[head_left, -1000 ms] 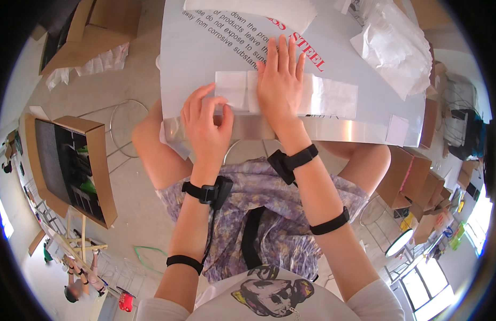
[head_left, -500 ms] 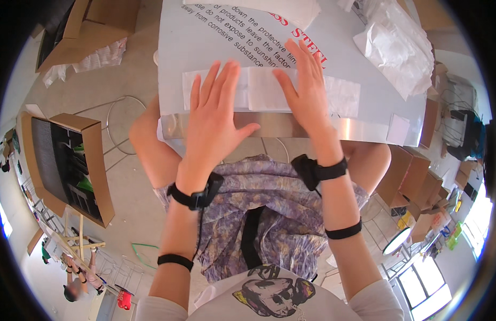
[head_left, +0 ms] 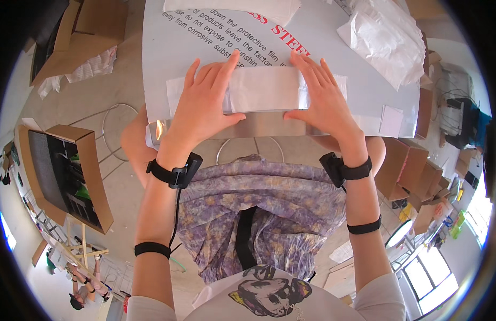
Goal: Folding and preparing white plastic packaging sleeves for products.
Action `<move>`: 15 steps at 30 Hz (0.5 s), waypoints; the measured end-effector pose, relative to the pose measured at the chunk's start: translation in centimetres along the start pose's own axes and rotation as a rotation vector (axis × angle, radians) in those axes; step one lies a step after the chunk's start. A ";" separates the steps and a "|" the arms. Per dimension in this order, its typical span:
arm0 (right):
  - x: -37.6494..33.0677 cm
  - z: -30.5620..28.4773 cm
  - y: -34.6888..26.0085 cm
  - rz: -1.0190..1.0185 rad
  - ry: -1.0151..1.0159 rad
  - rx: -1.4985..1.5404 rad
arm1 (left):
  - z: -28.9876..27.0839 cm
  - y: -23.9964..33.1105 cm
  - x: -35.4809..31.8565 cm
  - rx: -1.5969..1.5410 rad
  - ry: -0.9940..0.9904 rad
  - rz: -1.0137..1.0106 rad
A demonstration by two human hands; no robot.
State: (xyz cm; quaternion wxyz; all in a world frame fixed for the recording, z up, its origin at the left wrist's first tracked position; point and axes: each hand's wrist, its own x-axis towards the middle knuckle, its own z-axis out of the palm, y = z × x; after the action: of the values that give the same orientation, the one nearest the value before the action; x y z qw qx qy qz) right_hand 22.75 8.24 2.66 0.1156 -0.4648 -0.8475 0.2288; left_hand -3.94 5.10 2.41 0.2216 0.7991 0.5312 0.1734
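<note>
A long strip of folded white, thin plastic-like wrapping lies across the near part of a table topped with grey protective film. My left hand rests over the strip's left part, fingers stretched toward its far edge and thumb along its near edge. Over the right part lies my right hand, its thumb pointing inward at the near edge and its fingers extended past the far edge. Between the two hands the middle of the strip shows smooth, with creases beside each hand. Both palms hide what is directly under them.
Crumpled white wrapping lies at the table's far right, and another white sheet at the far edge. A small pale card sits near the right corner. Open cardboard boxes stand at left; more boxes are at right.
My hands have moved apart, the right one to the right and down, the left slightly left. Both thumbs now lie at the strip's near edge. The whole view has shifted a little.
</note>
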 end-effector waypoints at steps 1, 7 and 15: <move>0.0 0.0 0.1 0.002 0.001 0.001 | 0.1 0.0 0.0 -0.004 0.015 0.007; -0.1 -0.2 0.4 0.022 0.027 0.069 | 0.1 -0.1 0.2 -0.001 0.031 0.018; -0.5 -0.2 0.1 0.015 0.034 -0.006 | 0.1 -0.4 0.0 -0.004 0.050 0.021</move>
State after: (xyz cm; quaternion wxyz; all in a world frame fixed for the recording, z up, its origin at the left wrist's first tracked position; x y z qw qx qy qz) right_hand 23.21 7.92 2.78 0.1268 -0.4753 -0.8426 0.2190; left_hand -4.15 5.24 2.13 0.2081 0.7998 0.5276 0.1968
